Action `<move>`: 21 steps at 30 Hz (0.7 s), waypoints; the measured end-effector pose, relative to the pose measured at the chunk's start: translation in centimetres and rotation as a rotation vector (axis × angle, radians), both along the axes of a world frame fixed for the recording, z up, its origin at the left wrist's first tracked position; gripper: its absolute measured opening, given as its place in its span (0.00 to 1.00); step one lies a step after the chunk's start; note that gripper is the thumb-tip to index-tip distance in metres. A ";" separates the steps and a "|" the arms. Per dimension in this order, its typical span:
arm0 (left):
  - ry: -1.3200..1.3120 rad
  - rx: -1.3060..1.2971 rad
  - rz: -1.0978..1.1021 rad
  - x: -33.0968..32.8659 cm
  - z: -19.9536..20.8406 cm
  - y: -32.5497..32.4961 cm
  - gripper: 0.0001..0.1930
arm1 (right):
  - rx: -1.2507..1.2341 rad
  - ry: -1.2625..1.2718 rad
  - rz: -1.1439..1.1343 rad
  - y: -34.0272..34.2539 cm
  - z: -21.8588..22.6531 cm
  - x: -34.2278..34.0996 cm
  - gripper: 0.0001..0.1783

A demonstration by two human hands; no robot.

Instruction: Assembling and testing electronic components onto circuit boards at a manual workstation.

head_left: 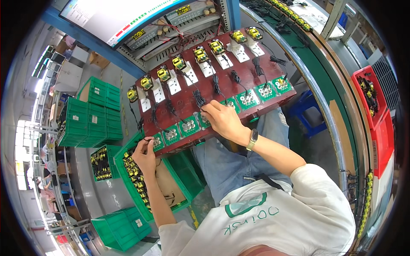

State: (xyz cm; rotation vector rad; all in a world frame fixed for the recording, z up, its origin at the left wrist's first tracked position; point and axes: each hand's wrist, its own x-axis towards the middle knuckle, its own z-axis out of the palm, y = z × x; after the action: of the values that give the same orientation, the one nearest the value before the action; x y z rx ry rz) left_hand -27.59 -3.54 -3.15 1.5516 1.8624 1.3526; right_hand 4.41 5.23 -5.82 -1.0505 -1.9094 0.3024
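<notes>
On the dark red test bench [239, 91], a row of yellow-and-black circuit boards [200, 54] sits on white plates, with bundled black cables [199, 99] running toward me. Green socket boards [188, 126] with round metal connectors line the near edge. My left hand [145, 158] pinches a black cable end [148, 139] beside the leftmost socket board [157, 141]. My right hand [224, 123] reaches over the middle of the row, its fingers closed at the end of a black cable above a socket board. The fingers hide that cable's tip.
Below my left hand stands a green crate [149, 215] holding several yellow-and-black boards. More green crates [102, 117] are stacked at the left. A monitor [106, 19] stands beyond the bench. Right are a conveyor [341, 111], a red bin [381, 123] and a blue stool [308, 113].
</notes>
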 end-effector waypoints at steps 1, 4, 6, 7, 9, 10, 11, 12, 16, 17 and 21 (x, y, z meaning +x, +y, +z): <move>0.004 -0.004 0.005 0.1 0.0 0.0 0.06 | -0.007 -0.015 -0.006 0.0 0.0 0.0 0.09; 0.012 -0.018 0.023 0.4 -0.1 -0.4 0.07 | -0.029 -0.066 -0.019 -0.3 -0.1 0.2 0.13; 0.015 0.039 0.094 1.4 -0.3 -0.8 0.07 | 0.002 -0.012 -0.021 -1.3 0.2 0.7 0.15; 0.032 0.103 0.176 1.8 -0.1 -1.3 0.07 | 0.037 0.055 -0.013 -2.0 0.5 0.4 0.17; 0.075 0.225 0.341 2.6 -0.3 -2.4 0.08 | 0.098 0.193 0.005 -3.7 1.1 0.0 0.20; 0.043 0.253 0.464 3.0 -0.5 -3.6 0.08 | 0.074 0.181 0.068 -5.6 2.3 1.1 0.23; 0.011 0.276 0.584 4.0 -0.6 -5.0 0.08 | 0.044 0.167 0.127 -7.7 3.3 3.2 0.25; 0.026 0.258 0.618 4.5 -1.9 -6.7 0.08 | 0.038 0.200 0.162 -9.2 2.8 4.2 0.21; -0.054 0.043 0.425 10.6 -8.3 -9.1 0.08 | -0.612 0.147 0.129 -15.5 -2.2 8.2 0.11; -0.128 0.012 0.342 12.4 -8.0 -8.7 0.08 | -0.721 0.155 0.107 -16.3 -4.1 8.9 0.09; -0.013 0.022 0.136 14.9 -9.2 -6.8 0.16 | -0.836 -0.041 0.110 -20.0 -14.5 11.4 0.06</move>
State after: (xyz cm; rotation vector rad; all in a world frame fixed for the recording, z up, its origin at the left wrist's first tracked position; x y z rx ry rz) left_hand -12.74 -10.31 -12.35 1.4451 1.9830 1.4428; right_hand 15.85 -14.76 -20.28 -1.4760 -1.9018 1.2210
